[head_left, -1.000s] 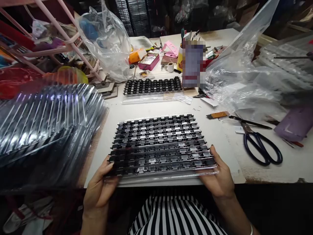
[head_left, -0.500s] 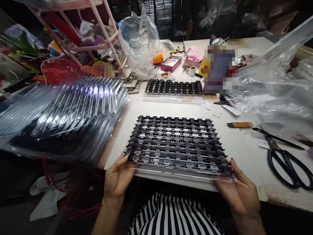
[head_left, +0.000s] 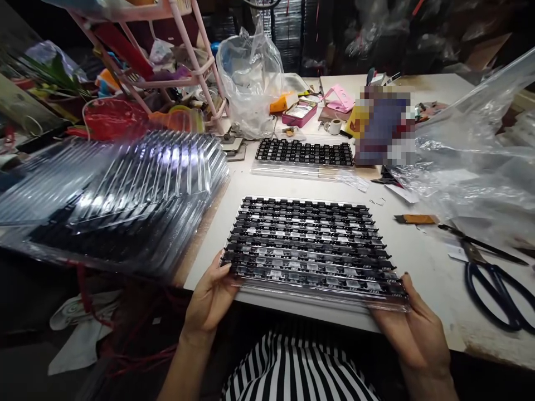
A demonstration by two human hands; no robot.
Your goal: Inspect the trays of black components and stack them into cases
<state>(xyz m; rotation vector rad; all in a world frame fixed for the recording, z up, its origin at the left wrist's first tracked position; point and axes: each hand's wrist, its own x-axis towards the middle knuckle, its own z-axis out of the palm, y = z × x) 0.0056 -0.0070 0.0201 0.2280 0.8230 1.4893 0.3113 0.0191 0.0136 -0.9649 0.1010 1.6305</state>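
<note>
A clear plastic tray [head_left: 317, 297] carries rows of small black parts with metal pins [head_left: 307, 239]. Its near edge sticks out over the front of the white table [head_left: 238, 186]. My left hand [head_left: 213, 295] grips the near left corner, thumb on top and fingers underneath. At the near right corner, my right hand [head_left: 418, 326] holds the tray from below and from the side; some of its fingers are hidden under it. Farther back lies a second tray of black parts [head_left: 304, 151], apart from both hands.
Stacked clear ribbed trays [head_left: 159, 167] lie on the left. Scissors [head_left: 491, 278] and an orange-handled cutter [head_left: 416, 219] are on the right, near crumpled plastic bags [head_left: 472, 150]. Behind stand a pink rack [head_left: 204, 67], a tape roll [head_left: 333, 127] and a pink box [head_left: 300, 114].
Both hands keep their grip on the tray. The whole view has shifted slightly, so nearly everything appears a little farther right; the tray has hardly moved against the table.
</note>
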